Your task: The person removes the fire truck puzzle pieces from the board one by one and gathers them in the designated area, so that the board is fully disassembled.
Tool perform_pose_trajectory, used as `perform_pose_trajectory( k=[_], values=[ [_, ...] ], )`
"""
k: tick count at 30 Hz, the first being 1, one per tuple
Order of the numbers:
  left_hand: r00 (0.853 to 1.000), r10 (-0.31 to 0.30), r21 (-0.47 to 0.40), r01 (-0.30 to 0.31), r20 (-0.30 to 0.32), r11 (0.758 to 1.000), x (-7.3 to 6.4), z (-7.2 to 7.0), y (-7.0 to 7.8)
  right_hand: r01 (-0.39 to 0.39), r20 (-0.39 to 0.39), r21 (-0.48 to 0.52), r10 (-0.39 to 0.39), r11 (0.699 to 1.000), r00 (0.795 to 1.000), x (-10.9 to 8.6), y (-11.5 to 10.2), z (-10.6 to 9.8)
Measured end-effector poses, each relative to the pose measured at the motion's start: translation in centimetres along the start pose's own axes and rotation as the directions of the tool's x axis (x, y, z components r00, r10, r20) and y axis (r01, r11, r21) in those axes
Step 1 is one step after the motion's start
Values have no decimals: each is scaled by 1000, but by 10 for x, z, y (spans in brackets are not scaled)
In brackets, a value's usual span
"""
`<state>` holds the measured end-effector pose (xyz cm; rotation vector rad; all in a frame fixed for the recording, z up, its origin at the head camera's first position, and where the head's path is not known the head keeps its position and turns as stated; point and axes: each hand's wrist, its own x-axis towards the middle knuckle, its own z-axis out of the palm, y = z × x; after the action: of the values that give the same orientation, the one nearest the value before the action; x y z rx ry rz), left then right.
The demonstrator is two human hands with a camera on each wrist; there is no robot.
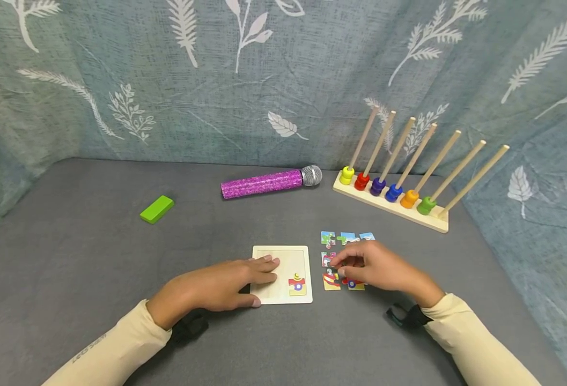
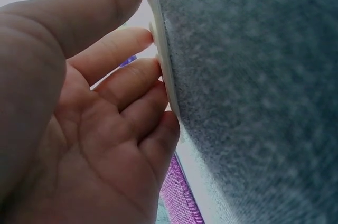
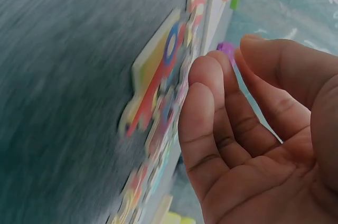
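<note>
My left hand (image 1: 230, 283) rests on a square wooden puzzle tray (image 1: 290, 261), its fingers extended over the left part and the thumb at the near left edge. One puzzle piece (image 1: 297, 286), red and yellow with a blue ring, sits in the tray's near right corner. To the right, my right hand (image 1: 377, 268) hovers over several loose puzzle pieces (image 1: 331, 281), fingers loosely bent. In the right wrist view, a gap shows between thumb and fingertips (image 3: 198, 97), with nothing held there. A yellow-and-red piece (image 3: 158, 63) lies just beyond them. The hand hides some pieces in the head view.
A purple glittery microphone (image 1: 264, 184) lies behind the tray. At the back right stands a wooden peg stand (image 1: 384, 202) with tall rods and coloured rings. A green block (image 1: 157, 209) is on the left. A leaf-patterned cloth (image 1: 167, 107) hangs behind the grey table.
</note>
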<state>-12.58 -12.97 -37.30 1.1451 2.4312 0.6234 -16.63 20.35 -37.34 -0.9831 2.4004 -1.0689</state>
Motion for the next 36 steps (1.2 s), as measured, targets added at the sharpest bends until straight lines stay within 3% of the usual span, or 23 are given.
perform_pose_trajectory(
  k=[4, 17, 36],
  values=[
    [1000, 7, 13, -7, -2, 1000, -1, 0, 0, 15, 24, 28, -15, 1000, 1000, 6, -6, 6],
    [1000, -12, 2, 12, 10, 1000, 0, 0, 0, 115, 53, -27, -113, 993, 992, 18, -18, 16],
    [1000, -1, -10, 1, 15, 1000, 0, -1, 0, 122, 92, -11, -121, 992, 988, 37, -31, 28]
  ],
)
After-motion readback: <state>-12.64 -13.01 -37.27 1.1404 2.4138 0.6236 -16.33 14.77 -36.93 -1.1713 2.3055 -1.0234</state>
